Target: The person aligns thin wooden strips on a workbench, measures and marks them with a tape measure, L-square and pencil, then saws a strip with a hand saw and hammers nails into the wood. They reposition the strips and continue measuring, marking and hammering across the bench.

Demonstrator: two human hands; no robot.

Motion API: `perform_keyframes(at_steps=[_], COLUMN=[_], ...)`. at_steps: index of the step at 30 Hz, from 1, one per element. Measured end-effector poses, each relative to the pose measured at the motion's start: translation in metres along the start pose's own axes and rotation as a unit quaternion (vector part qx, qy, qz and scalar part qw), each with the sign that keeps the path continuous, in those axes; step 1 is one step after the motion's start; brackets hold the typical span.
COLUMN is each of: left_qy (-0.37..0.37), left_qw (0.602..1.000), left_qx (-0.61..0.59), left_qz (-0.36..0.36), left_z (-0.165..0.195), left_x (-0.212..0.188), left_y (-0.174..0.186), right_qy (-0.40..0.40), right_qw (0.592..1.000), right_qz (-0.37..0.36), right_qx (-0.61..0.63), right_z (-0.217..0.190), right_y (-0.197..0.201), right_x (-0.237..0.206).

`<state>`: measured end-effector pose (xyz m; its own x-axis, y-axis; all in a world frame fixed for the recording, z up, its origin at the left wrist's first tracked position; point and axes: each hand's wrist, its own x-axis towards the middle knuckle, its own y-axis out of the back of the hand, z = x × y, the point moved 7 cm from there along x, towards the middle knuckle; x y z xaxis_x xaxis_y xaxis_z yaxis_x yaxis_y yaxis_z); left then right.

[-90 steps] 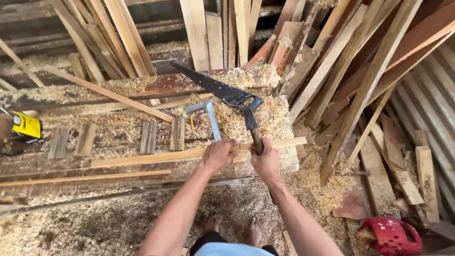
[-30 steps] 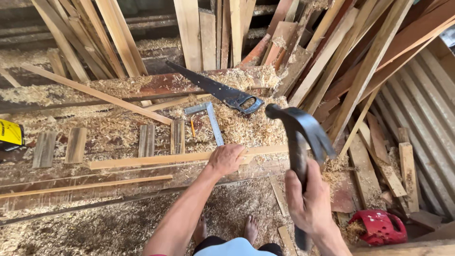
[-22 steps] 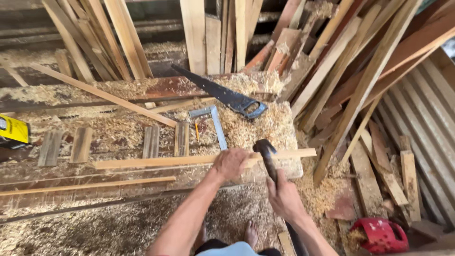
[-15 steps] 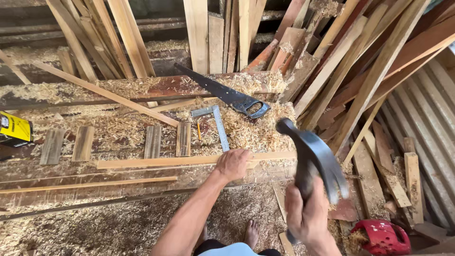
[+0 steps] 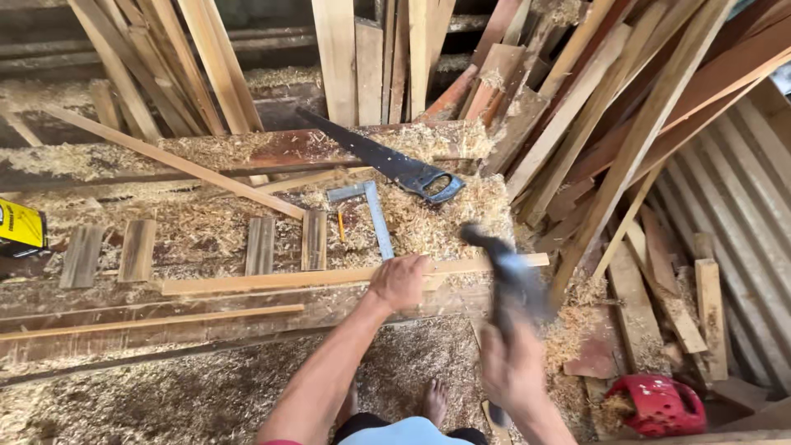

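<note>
1. The left hand point(image 5: 401, 280) presses flat on a long pale wooden strip point(image 5: 272, 280) that lies along the front edge of the sawdust-covered workbench point(image 5: 189, 235).
2. The right hand point(image 5: 512, 363) is closed round a dark-headed hammer point(image 5: 503, 264), blurred in motion just above the strip's right end.
3. I'd judge the nailing under way, not finished; no nail can be made out.
4. A black handsaw point(image 5: 387, 161) and a grey metal square point(image 5: 375, 214) lie untouched towards the bench's back edge.
</note>
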<state>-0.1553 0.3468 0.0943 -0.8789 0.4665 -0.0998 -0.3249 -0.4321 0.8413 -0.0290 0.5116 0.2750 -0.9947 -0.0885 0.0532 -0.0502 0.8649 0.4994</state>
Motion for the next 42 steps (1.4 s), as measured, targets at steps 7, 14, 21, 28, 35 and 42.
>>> perform_keyframes(at_steps=[7, 14, 21, 28, 35, 42], left_qy=[-0.048, 0.014, 0.019, 0.035, 0.081, 0.018], left_qw=[0.994, 0.999, 0.998, 0.998, 0.99, 0.981], left_qx=[0.037, -0.031, -0.011, -0.042, 0.051, 0.021], left_qz=[0.089, 0.04, 0.053, 0.029, 0.105, 0.193], left_z=[-0.002, 0.002, 0.012, 0.016, -0.019, -0.078], left_x=[-0.002, -0.001, -0.011, -0.01, -0.043, -0.047], left_y=[0.006, 0.018, 0.038, 0.046, 0.069, 0.076], right_qy=[-0.014, -0.212, -0.096, -0.224, -0.073, -0.163], right_qw=[0.988, 0.951, 0.982, 0.956, 0.969, 0.959], right_qz=[0.016, -0.133, -0.006, -0.073, 0.049, 0.039], right_qx=[-0.156, -0.184, -0.163, -0.172, -0.229, -0.229], right_z=[0.014, 0.059, 0.039, 0.067, 0.067, 0.107], right_y=[-0.016, -0.036, -0.021, -0.05, -0.047, -0.053], right_x=[0.029, 0.02, 0.029, 0.027, 0.014, -0.019])
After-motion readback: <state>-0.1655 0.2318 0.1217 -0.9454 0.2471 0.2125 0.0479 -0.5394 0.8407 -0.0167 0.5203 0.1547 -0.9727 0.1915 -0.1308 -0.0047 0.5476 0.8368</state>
